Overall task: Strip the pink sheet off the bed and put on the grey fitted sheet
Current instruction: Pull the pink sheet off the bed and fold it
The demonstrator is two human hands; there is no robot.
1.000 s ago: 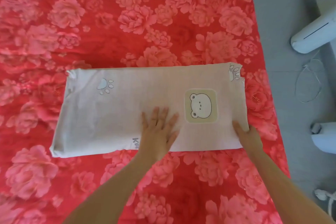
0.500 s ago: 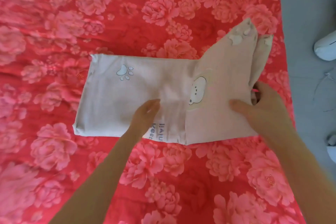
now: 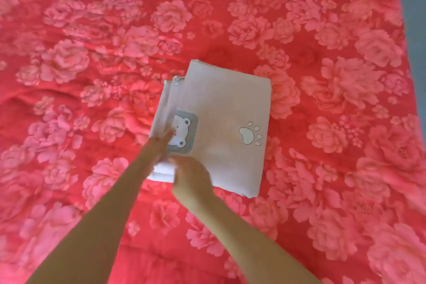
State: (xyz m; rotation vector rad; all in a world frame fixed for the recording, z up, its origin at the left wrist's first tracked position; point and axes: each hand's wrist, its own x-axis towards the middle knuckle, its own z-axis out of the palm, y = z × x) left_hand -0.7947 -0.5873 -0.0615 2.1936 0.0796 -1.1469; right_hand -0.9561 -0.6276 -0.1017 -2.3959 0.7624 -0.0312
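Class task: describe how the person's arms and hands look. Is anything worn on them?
Both forearms are bare, with no sleeves in view. The left hand and right hand wear no gloves; no watch or ring shows, though both are blurred.

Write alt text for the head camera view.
A folded pale sheet with a bear patch and paw prints lies on a red-pink flowered bedsheet. Both hands meet at its near left edge: the left hand flat by the bear, the right hand blurred.

The folded sheet [image 3: 221, 127] is now doubled over leftward; the right hand [image 3: 191, 180] has crossed beside the left hand [image 3: 161, 145].
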